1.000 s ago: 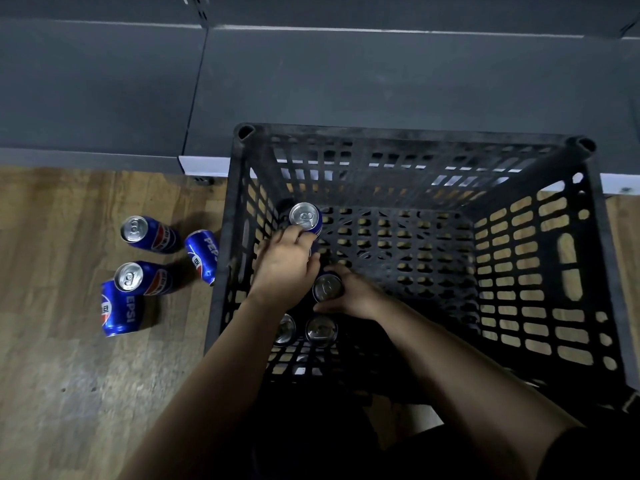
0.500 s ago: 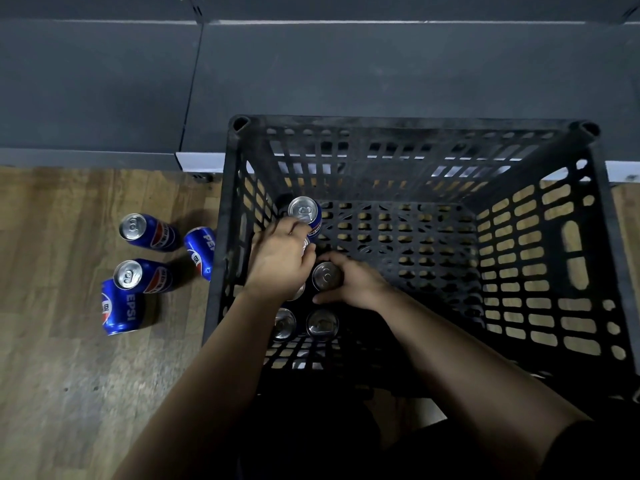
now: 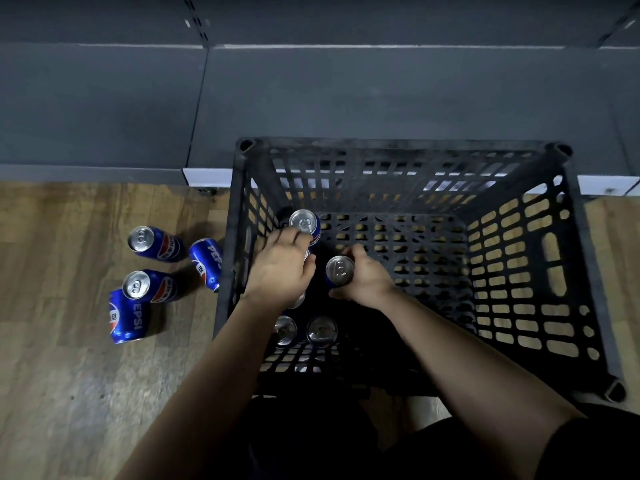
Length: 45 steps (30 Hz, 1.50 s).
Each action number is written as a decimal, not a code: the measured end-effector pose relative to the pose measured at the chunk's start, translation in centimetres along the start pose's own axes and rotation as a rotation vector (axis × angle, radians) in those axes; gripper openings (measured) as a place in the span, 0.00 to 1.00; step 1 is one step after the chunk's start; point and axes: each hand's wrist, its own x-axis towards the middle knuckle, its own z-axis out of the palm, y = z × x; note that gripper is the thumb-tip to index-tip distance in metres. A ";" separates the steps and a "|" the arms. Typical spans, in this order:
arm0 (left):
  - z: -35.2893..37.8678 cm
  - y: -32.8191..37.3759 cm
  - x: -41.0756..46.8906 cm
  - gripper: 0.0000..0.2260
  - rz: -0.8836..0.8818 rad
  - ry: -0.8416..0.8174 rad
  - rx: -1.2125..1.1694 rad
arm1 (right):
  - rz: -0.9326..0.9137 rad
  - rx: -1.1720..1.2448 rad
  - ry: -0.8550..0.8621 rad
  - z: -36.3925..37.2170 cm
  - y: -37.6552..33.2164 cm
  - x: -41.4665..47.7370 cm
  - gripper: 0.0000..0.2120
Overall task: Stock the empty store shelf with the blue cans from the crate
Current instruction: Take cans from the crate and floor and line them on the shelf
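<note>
A black slatted crate (image 3: pixel 575 271) stands on the floor in front of a dark grey shelf (image 3: pixel 381 98). Both hands reach into its left side. My right hand (image 3: pixel 367 282) is wrapped around an upright blue can (image 3: pixel 340 268) and holds it a little above the crate floor. My left hand (image 3: pixel 280 268) covers another can, of which only slivers show; its fingertips touch a further upright can (image 3: pixel 304 221) near the back left corner. Two more cans (image 3: pixel 322 330) stand close to the near wall, partly behind my left forearm.
Several blue cans (image 3: pixel 152 244) sit on the wooden floor (image 3: pixel 69 375) left of the crate, some upright, some lying on their sides. A white strip (image 3: pixel 207 176) runs along the shelf's front edge behind the crate.
My right hand has lifted its can slightly and shifted it right, away from the left hand. The left hand has closed further over the can beneath it.
</note>
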 end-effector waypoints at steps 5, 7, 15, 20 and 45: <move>-5.5 1.6 -1.2 0.18 -0.030 -0.003 0.004 | 0.014 0.030 0.035 -5.4 -3.0 -4.0 0.34; -8.6 2.8 -2.2 0.18 -0.029 -0.001 0.012 | 0.003 0.053 0.044 -8.2 -5.2 -6.4 0.33; -25.9 7.7 -6.2 0.21 0.017 0.087 0.010 | -0.038 0.175 0.117 -20.0 -17.5 -17.9 0.29; -38.2 11.0 -7.3 0.22 0.072 0.146 0.034 | -0.082 0.212 0.158 -28.1 -26.6 -24.6 0.30; -72.9 25.1 -4.6 0.23 0.411 0.632 0.072 | -0.431 0.202 0.687 -56.4 -49.9 -46.0 0.23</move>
